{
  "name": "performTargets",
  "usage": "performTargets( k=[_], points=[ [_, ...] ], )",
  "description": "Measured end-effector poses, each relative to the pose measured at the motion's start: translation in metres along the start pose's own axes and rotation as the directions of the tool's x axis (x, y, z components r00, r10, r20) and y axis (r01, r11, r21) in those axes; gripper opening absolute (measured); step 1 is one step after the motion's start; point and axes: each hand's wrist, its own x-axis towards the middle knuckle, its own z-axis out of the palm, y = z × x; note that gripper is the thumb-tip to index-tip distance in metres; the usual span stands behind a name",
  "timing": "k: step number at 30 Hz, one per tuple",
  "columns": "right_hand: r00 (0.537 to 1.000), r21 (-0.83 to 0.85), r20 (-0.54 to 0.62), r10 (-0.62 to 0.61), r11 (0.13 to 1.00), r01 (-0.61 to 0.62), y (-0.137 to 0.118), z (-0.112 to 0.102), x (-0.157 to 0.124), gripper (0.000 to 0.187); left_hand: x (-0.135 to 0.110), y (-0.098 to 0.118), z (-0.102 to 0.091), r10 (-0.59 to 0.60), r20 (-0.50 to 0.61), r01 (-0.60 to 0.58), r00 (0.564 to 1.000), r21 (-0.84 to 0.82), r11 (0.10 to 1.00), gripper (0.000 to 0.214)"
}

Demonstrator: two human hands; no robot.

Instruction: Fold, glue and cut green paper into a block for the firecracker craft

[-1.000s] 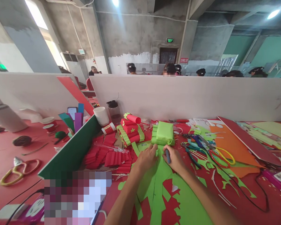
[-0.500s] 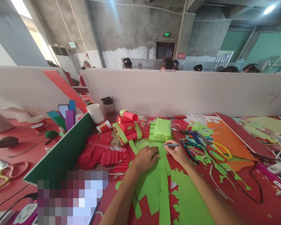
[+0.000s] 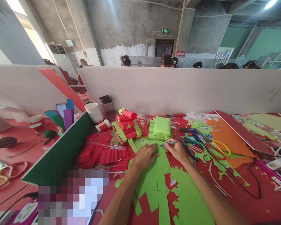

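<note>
A grey-blue pen (image 3: 170, 143) is pinched in my right hand (image 3: 177, 152), its tip down on green paper just past my left fingertips. Flat on the same paper lies my left hand (image 3: 146, 155), its fingers stretched to the right and holding nothing. A long green paper strip (image 3: 163, 193) runs from under the hands toward me, over a larger cut green sheet (image 3: 148, 179). Just beyond the hands sits a block wrapped in green paper (image 3: 162, 126) on green rolls. To its left stands a similar red paper model (image 3: 127, 126) with green bands and a star.
Pliers and scissors (image 3: 219, 150) lie to the right among green offcuts. Folded red paper pieces (image 3: 107, 156) pile up at left beside a green board (image 3: 61, 153). Paper cups (image 3: 94, 112) and a bottle (image 3: 107, 106) stand at the back before a white partition (image 3: 178, 90).
The view has shifted slightly. My right hand has turned a little, so the pen slants more, its tip still near my left fingertips. The green strip has shifted slightly beneath the hands.
</note>
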Motion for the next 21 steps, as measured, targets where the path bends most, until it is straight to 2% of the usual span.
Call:
performTargets(
  k=[11,21],
  points=[
    [1.000,-0.089,0.021,0.004,0.996,-0.002,0.0012,-0.0018,-0.0002,0.029,-0.0002,0.0012,-0.0008,-0.017,0.002,0.017,1.000,-0.010,1.000,0.031],
    [1.000,-0.076,0.015,0.000,0.997,0.001,0.0001,-0.0005,-0.0011,0.023,0.0008,0.0026,-0.0020,-0.053,0.011,0.053,0.999,-0.023,0.998,0.032]
  ],
)
